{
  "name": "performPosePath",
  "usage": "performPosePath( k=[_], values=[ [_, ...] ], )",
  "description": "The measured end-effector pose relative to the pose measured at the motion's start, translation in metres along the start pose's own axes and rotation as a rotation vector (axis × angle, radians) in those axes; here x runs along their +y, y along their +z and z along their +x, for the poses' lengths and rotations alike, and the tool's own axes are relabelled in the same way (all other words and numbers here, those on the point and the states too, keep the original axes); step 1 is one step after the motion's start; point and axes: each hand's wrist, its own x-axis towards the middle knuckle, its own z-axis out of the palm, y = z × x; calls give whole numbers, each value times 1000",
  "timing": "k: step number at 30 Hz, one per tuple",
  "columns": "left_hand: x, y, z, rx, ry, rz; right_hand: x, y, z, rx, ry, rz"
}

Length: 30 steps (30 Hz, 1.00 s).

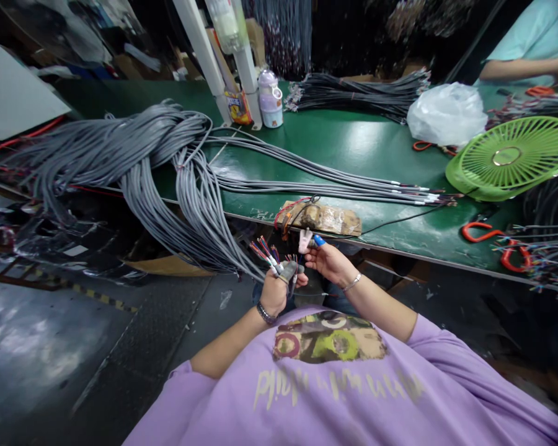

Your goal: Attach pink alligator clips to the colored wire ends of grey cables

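Grey cables [242, 255] run down from the table to my left hand [279, 288], which is closed around their ends. Red, blue and white stripped wires [266, 249] fan out above its fingers, and a grey covering is on some of those fingers. Just to the right is my right hand [329, 261], with its fingers curled together close to the thin wire ends. One of its fingers has a blue cover [318, 240], and a whitish piece [305, 240] shows at the fingertips. Whether it pinches a wire is too small to tell.
A wooden block [339, 220] with wires lies at the green table's [376, 139] front edge. More grey cables [167, 130] are heaped to the left. A green fan [506, 158], a plastic bag [446, 114] and a bottle [270, 102] stand behind. A co-worker's arm [525, 68] shows far right.
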Motion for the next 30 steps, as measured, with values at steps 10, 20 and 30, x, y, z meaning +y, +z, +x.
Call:
performPosePath(
  k=[10, 20, 30],
  values=[
    [-7, -12, -4, -114, -89, 212, 12, -1, -23, -137, -268, -626],
    [-1, -13, -10, -316, -67, 351, 23, 12, -35, -219, -272, -628],
    [-1, -21, -11, -242, -38, 208, 11, 5, -31, -157, -267, -652]
  ],
)
